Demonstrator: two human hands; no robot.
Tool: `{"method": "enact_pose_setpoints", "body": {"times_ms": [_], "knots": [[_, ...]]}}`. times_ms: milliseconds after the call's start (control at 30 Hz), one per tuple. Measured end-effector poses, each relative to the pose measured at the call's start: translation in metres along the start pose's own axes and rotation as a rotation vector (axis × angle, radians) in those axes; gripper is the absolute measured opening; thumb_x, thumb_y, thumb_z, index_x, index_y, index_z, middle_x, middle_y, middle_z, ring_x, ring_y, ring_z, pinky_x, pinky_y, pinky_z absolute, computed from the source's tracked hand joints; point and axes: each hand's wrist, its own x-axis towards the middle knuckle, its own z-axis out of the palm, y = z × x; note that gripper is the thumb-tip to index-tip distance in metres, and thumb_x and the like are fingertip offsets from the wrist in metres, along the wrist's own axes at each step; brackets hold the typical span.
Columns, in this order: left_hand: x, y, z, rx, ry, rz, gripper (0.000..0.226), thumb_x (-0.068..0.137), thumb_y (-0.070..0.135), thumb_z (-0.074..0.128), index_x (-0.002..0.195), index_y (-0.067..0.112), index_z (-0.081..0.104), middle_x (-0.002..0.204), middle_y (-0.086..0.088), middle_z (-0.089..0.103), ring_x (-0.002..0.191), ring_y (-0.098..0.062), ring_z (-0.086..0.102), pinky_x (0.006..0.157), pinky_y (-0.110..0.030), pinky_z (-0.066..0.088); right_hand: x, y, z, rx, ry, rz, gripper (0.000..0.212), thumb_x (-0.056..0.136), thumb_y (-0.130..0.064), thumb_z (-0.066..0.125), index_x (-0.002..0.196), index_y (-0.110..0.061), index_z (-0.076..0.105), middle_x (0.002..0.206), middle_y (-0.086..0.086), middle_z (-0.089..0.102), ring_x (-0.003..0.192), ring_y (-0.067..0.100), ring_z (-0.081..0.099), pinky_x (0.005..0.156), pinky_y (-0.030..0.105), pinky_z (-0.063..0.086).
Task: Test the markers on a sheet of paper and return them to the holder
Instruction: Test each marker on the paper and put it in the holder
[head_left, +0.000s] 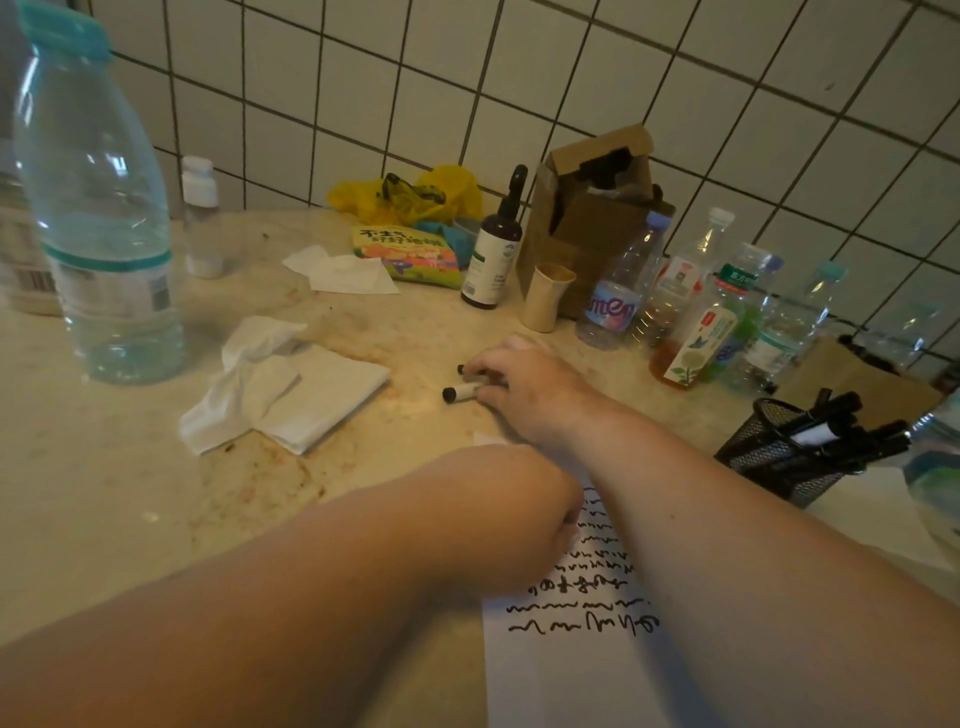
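Two markers (467, 384) lie side by side on the stone counter (130, 493), beyond the far end of the sheet of paper (571, 665), which carries rows of black scribbles. The right hand (524, 384) reaches over them, its fingers curled onto both barrels. The left hand (556, 504) rests on the paper's left edge; its fingers are hidden, so their state cannot be told. To the right a black mesh holder (779, 457) stands tilted, full of markers. Crumpled tissues (275, 384) lie left of the markers.
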Motion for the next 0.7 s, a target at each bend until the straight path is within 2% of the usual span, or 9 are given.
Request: {"method": "enact_pose_setpoints", "body": {"times_ms": [67,133,200,300,433,500,600,700], "knots": [[0.0,0.001,-0.001,-0.005,-0.014,-0.002,0.027,0.104,0.036,0.036,0.098,0.022,0.057,0.075,0.008,0.042,0.076,-0.015,0.042,0.07,-0.03,0.03,-0.002,0.001,0.001,0.005,0.023,0.019,0.021,0.096,-0.034,0.063,0.116,-0.037,0.068,0.112,-0.006,0.051,0.118,0.018,0.043,0.1,0.04,0.042],[0.0,0.001,-0.002,-0.013,-0.019,-0.006,0.025,0.103,0.036,0.037,0.092,0.023,0.055,0.073,0.008,0.043,0.074,-0.015,0.044,0.068,-0.031,0.032,-0.006,0.001,0.001,0.033,0.043,0.033,0.016,0.094,-0.034,0.067,0.11,-0.034,0.069,0.11,-0.006,0.049,0.114,0.017,0.043,0.094,0.035,0.042],[-0.001,-0.001,-0.003,-0.034,-0.019,-0.01,0.026,0.103,0.037,0.038,0.087,0.023,0.052,0.071,0.008,0.047,0.07,-0.014,0.047,0.065,-0.03,0.034,-0.012,0.0,-0.004,0.093,0.081,0.047,0.015,0.094,-0.032,0.066,0.109,-0.031,0.069,0.108,-0.007,0.048,0.11,0.015,0.044,0.087,0.03,0.038],[-0.003,-0.004,-0.003,-0.093,-0.035,-0.018,0.028,0.102,0.039,0.041,0.099,0.022,0.063,0.086,0.007,0.063,0.079,-0.013,0.057,0.069,-0.029,0.042,-0.031,0.0,-0.021,0.216,0.221,0.081,0.012,0.098,-0.035,0.061,0.109,-0.032,0.064,0.109,-0.008,0.053,0.101,0.013,0.051,0.082,0.029,0.041],[-0.006,-0.006,-0.003,-0.154,-0.03,-0.049,0.025,0.1,0.043,0.044,0.101,0.029,0.065,0.088,0.007,0.067,0.081,-0.01,0.062,0.073,-0.027,0.051,-0.081,0.004,-0.051,0.517,0.386,0.123,0.015,0.099,-0.033,0.059,0.114,-0.03,0.061,0.103,-0.013,0.063,0.09,0.001,0.059,0.066,0.014,0.042],[-0.006,-0.005,-0.005,-0.186,-0.025,-0.073,0.027,0.099,0.048,0.045,0.101,0.031,0.065,0.088,0.008,0.068,0.079,-0.009,0.062,0.074,-0.029,0.054,-0.11,0.011,-0.058,0.684,0.445,0.168,0.014,0.097,-0.031,0.062,0.111,-0.029,0.063,0.095,-0.01,0.067,0.081,0.004,0.065,0.069,0.021,0.049],[-0.007,-0.002,-0.01,-0.298,-0.003,-0.11,0.029,0.093,0.058,0.05,0.104,0.035,0.064,0.088,0.009,0.067,0.079,-0.007,0.062,0.075,-0.032,0.056,-0.153,0.025,-0.055,0.998,0.462,0.295,0.013,0.094,-0.025,0.067,0.101,-0.016,0.071,0.072,-0.003,0.067,0.068,0.014,0.064,0.072,0.034,0.054],[-0.008,0.004,-0.012,-0.361,-0.014,-0.089,0.028,0.091,0.055,0.055,0.114,0.041,0.061,0.09,0.015,0.064,0.079,-0.002,0.059,0.07,-0.025,0.053,-0.184,0.033,-0.041,1.268,0.472,0.355,0.011,0.091,-0.018,0.066,0.093,-0.008,0.07,0.067,0.001,0.067,0.063,0.016,0.063,0.065,0.03,0.055]]}}
